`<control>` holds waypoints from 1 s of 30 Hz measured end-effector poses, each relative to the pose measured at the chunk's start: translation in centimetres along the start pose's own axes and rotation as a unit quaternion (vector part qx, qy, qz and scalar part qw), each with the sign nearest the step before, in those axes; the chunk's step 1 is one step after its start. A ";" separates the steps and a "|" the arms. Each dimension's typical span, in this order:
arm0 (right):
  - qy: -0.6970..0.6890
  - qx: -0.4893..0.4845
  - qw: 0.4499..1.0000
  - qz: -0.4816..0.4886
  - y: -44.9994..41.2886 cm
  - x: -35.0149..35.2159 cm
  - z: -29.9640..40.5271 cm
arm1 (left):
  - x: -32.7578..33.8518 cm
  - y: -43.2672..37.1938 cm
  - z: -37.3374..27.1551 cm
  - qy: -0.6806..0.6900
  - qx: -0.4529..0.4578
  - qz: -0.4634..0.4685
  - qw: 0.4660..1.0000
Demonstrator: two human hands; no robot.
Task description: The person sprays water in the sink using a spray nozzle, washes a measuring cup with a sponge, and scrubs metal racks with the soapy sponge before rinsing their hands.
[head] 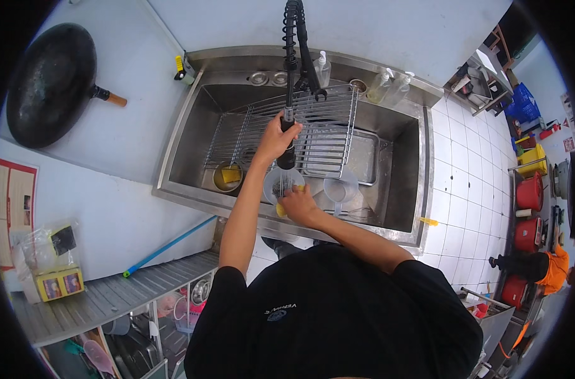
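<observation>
My left hand (pixel 274 140) is wrapped around the black handle of a pull-down spray faucet (pixel 287 160). Water streams from its head into a round translucent container (pixel 270 182), where something dark shows at the bottom. At that container's near right rim, my right hand (pixel 298 204) grips a yellow sponge (pixel 281 210), mostly hidden under the fingers. Just right of it stands a clear plastic measuring jug (pixel 340 190), its handle towards me. A wire whisk (pixel 358 213) lies near the sink's front wall. To the left, a metal bowl (pixel 217 178) holds another yellow sponge (pixel 231 174).
A wire rack (pixel 332 156) leans across the steel sink (pixel 407 166), over a metal tray (pixel 371 166). Pump bottles (pixel 322 71) line the back ledge. A wok (pixel 53 85) hangs at left. A person in orange (pixel 552 270) is far right.
</observation>
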State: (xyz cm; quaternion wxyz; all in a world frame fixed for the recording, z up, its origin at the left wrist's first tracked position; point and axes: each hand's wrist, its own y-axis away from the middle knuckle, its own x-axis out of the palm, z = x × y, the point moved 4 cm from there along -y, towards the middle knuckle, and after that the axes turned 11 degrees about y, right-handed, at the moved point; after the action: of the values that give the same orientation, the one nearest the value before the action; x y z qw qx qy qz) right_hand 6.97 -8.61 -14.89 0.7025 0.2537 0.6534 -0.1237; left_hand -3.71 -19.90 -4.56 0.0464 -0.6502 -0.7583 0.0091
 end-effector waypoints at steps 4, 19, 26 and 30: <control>0.005 -0.002 1.000 0.006 -0.4 0.3 0.0 | 0.0 0.0 -0.2 -0.003 0.006 0.001 1.000; -0.018 0.001 0.999 0.039 -0.7 0.4 0.0 | 0.0 0.1 -0.2 -0.010 -0.009 0.004 1.000; -0.023 -0.002 0.999 0.034 -0.7 0.3 0.0 | -0.1 0.1 -0.1 0.006 -0.004 0.002 1.000; -0.016 -0.008 0.999 0.049 -0.5 -0.5 0.0 | -0.1 0.2 -0.4 -0.020 -0.008 0.004 1.000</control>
State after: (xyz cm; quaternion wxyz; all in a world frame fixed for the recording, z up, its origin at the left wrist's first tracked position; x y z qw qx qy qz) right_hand 6.66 -9.06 -14.54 0.7202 0.2774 0.6298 -0.0882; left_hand -3.46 -19.96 -4.18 0.0260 -0.6529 -0.7568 0.0162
